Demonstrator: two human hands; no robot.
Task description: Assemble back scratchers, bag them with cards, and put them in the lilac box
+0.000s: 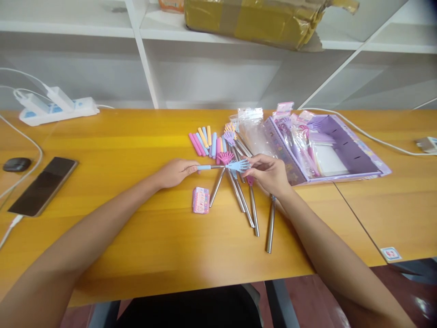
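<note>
A blue back scratcher (238, 166) with a hand-shaped head is held level above the table between both hands. My left hand (178, 172) is closed around its blue handle end, and my right hand (269, 172) pinches the finger-like tips of the head. Beneath it lie several metal-rod back scratchers (252, 207) with pink, blue, purple and yellow heads, fanned out on the table. Behind my left hand is a group of coloured handle sleeves (205, 140) in pink, blue and yellow. A small stack of pink printed cards (201, 200) sits in front.
At the right stands a purple display box (355, 141) holding bagged back scratchers, with clear plastic bags (251, 125) beside it. A phone (43, 187), a mouse (17, 164) and a power strip (61, 110) with cables occupy the left. A taped carton (252, 20) rests on the shelf above.
</note>
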